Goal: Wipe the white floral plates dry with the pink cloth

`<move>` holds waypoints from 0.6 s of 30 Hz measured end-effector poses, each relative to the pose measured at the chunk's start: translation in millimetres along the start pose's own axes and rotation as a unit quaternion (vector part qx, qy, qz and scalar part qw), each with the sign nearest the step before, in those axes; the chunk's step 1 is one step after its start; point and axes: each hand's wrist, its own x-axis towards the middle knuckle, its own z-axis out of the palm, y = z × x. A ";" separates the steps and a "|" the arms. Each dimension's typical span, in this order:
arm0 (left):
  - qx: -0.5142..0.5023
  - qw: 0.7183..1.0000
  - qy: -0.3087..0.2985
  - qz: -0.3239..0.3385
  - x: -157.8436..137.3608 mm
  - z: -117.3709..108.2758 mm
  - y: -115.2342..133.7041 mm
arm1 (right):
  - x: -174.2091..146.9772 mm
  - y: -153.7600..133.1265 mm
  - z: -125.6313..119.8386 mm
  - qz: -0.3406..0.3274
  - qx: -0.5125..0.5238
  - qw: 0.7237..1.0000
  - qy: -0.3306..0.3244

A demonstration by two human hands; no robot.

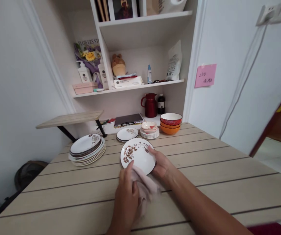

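Observation:
A white plate [140, 156] with a brown flower pattern is tilted up over the wooden table. My right hand [160, 162] grips its right rim, thumb on the face and fingers behind. My left hand [128, 182] is closed on a pale pink cloth [146, 186], held against the plate's lower left edge; the cloth's loose end is blurred. Just behind the held plate lies a small stack of similar flowered plates [127, 133]. Beside that stack are small white plates [150, 134] with little square dishes [149, 126] on top.
A taller plate stack [87, 148] stands at left, near a small raised wooden shelf [70, 119]. Red and orange bowls [171, 124] are stacked at back right. Behind them stand a red jug [150, 105] and dark bottle [161, 103]. A laptop [128, 119] lies under the white shelving [142, 86].

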 end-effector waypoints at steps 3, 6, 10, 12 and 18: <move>-0.113 0.991 0.000 -0.071 0.0 -10.7 7.6 | -1.3 -3.7 0.5 -0.018 -0.013 0.999 0.032; -0.246 0.958 -0.003 -0.145 1.3 -25.1 11.6 | 1.6 -10.3 -4.7 -0.043 -0.038 0.994 0.098; -0.384 0.885 0.057 -0.256 7.9 -41.0 3.0 | 7.1 -15.1 -11.6 -0.076 -0.050 0.983 0.161; -0.391 0.854 0.181 -0.293 11.9 -46.9 -3.3 | 8.6 -14.3 -12.9 -0.081 -0.059 0.980 0.173; -0.117 0.855 0.491 -0.120 17.0 -47.0 0.9 | 8.6 2.4 -8.6 -0.079 -0.087 0.977 0.176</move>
